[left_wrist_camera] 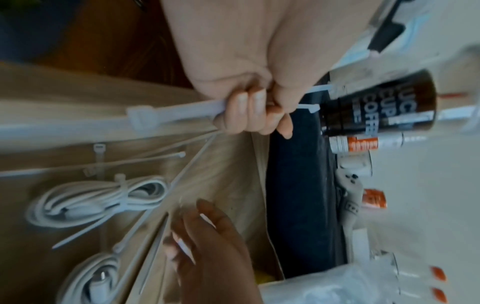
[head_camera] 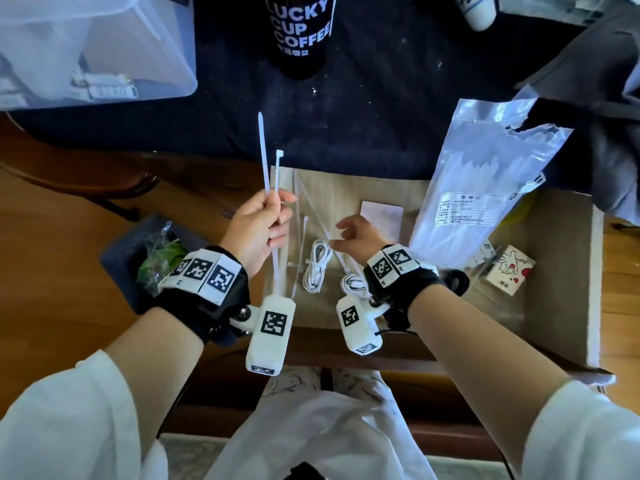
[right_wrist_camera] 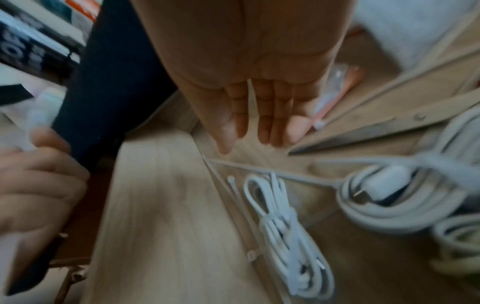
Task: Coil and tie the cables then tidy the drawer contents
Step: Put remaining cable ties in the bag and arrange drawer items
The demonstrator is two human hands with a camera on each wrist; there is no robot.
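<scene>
left grip: left hand (head_camera: 258, 225) fist-curled round spare cable ties (head_camera: 266, 161), held above the drawer's (head_camera: 557, 271) left edge.
right grip: right hand (head_camera: 353, 233) spread, fingers relaxed, holding nothing, over loose ties (head_camera: 300, 202).
cables: two tied coils (head_camera: 316, 265) near the drawer's front edge.
method: gather remaining ties into one bundle.
obstruction: tie bag (head_camera: 485, 188) overhangs the drawer's back edge; carton (head_camera: 509, 273) at right.

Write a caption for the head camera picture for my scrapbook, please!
Left hand grips two white zip ties while the open right hand reaches toward coiled cables in the drawer.
</scene>
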